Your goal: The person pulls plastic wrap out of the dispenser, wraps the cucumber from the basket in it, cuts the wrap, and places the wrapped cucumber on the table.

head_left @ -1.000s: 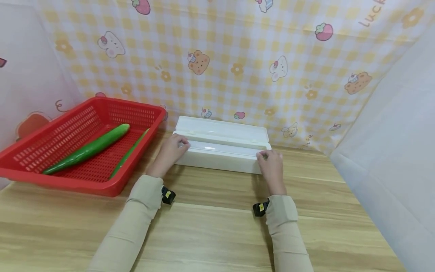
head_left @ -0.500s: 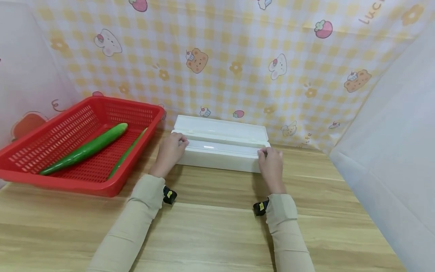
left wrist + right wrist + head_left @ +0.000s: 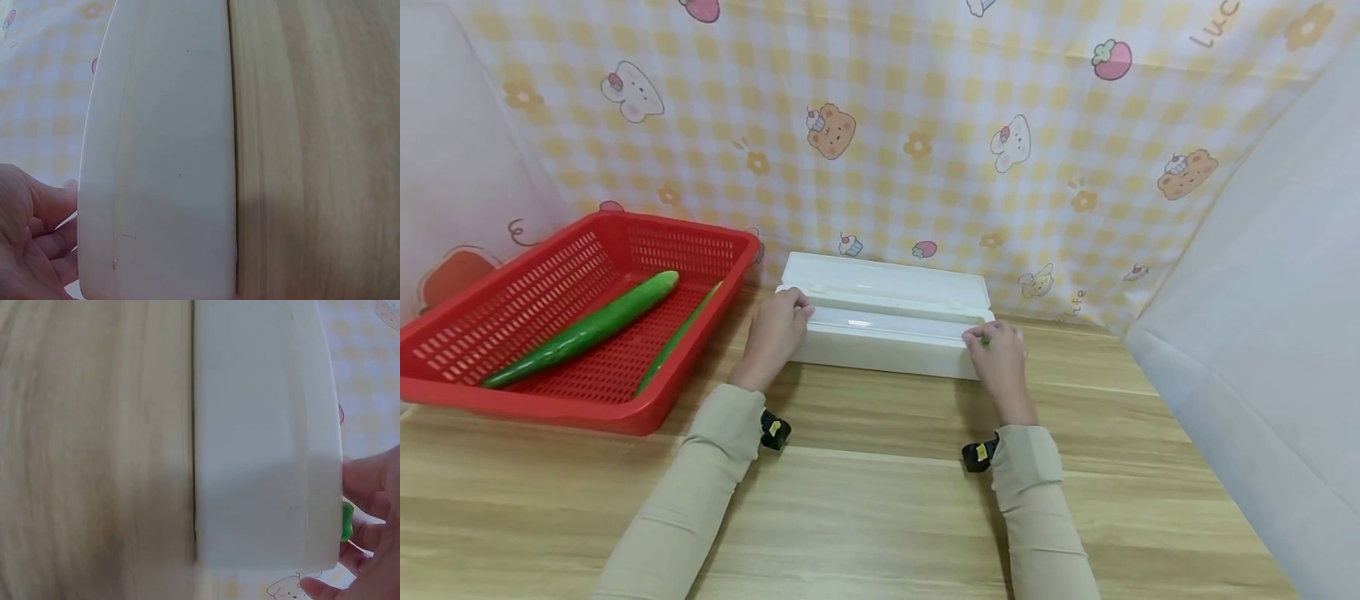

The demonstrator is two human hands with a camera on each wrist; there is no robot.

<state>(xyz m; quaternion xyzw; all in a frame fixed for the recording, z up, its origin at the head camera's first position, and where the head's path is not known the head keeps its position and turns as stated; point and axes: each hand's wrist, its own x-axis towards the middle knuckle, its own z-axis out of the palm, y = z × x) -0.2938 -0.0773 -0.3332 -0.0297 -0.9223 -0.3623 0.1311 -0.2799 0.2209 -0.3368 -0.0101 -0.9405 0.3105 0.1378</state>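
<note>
A long white cling film dispenser box (image 3: 880, 354) lies on the table with its lid (image 3: 886, 277) tipped back. A shiny strip of clear cling film (image 3: 865, 322) shows in its opening. At the box's left end my left hand (image 3: 775, 333) has curled fingers and seems to pinch the film's edge. My right hand (image 3: 1000, 367) does likewise at the right end, beside a small green slider (image 3: 347, 522). Both wrist views show the box's front wall, with the fingertips partly hidden behind its top edge. The film between the fingers is too clear to make out.
To the left stands a red plastic basket (image 3: 561, 408), with a long green cucumber (image 3: 591, 329) and a second green vegetable (image 3: 677, 337) inside. A checked cloth (image 3: 880, 167) hangs right behind the box. The wooden table (image 3: 865, 517) stretches in front.
The view has shifted slightly. Both hands stay at the ends of the box. My right fingers have shifted a little, and the green slider shows again beside them.
</note>
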